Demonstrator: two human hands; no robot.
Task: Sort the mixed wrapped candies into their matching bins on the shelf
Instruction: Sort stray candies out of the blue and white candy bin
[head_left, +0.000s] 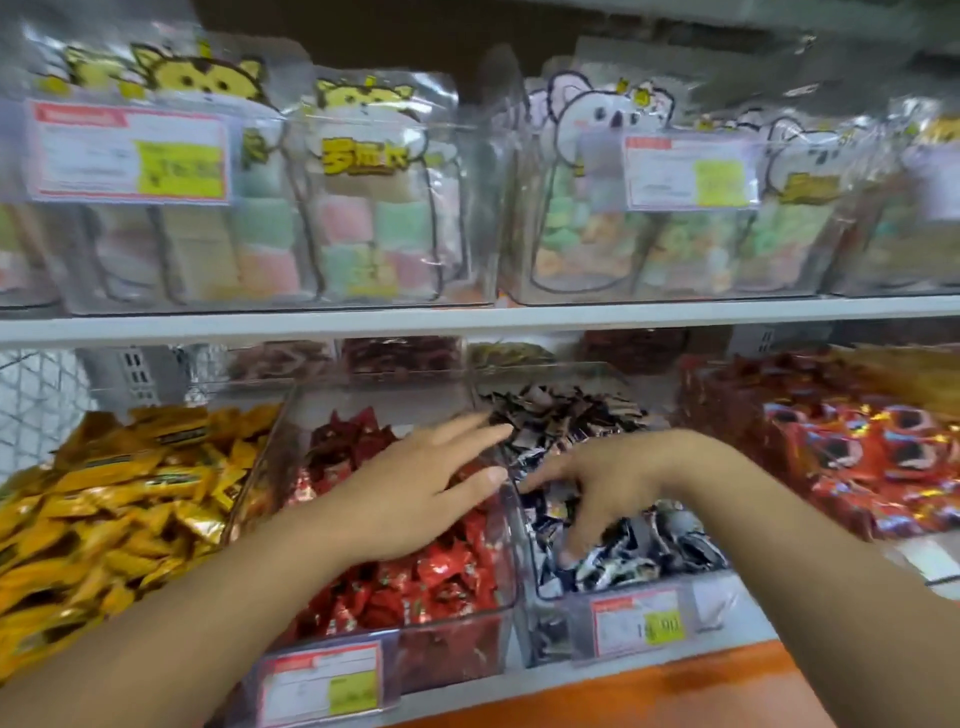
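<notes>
now, left grip (415, 499) released over red candies (447, 571), right grip (618, 483) released among dark candies (566, 410)

Left grip (415, 499) flat, fingers straight; right grip (608, 493) splayed.

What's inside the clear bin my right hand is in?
Dark blue-and-silver wrapped candies fill the clear plastic bin. The right hand covers the middle, so any stray candy beneath it is hidden.

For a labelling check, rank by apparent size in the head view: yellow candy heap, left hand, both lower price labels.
1. yellow candy heap
2. left hand
3. red bin's label and dark bin's label: alike; nearness prevents ranking
</notes>
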